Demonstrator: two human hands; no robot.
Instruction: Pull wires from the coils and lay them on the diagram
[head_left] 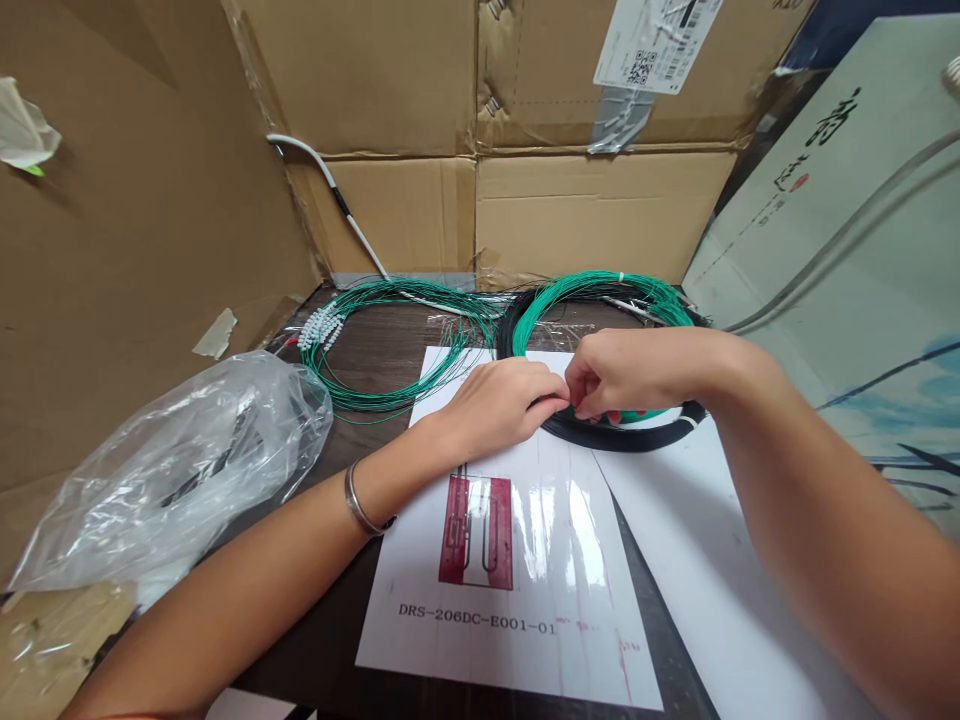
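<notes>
Head view: left hand (514, 402) and right hand (619, 372), fingertips pinched closed, meet at the black coil (630, 436), probably for fine control; what they grip is unclear.

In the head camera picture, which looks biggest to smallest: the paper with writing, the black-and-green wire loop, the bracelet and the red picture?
Largest to smallest, as they look there:
1. Paper
2. Wire loop, partly hidden by the right hand
3. Red picture
4. Bracelet

Likely wiring workshop: wire coils (630, 437), part-numbered sheet (540, 540), dark worktop (382, 345), cardboard walls (607, 215).
</notes>
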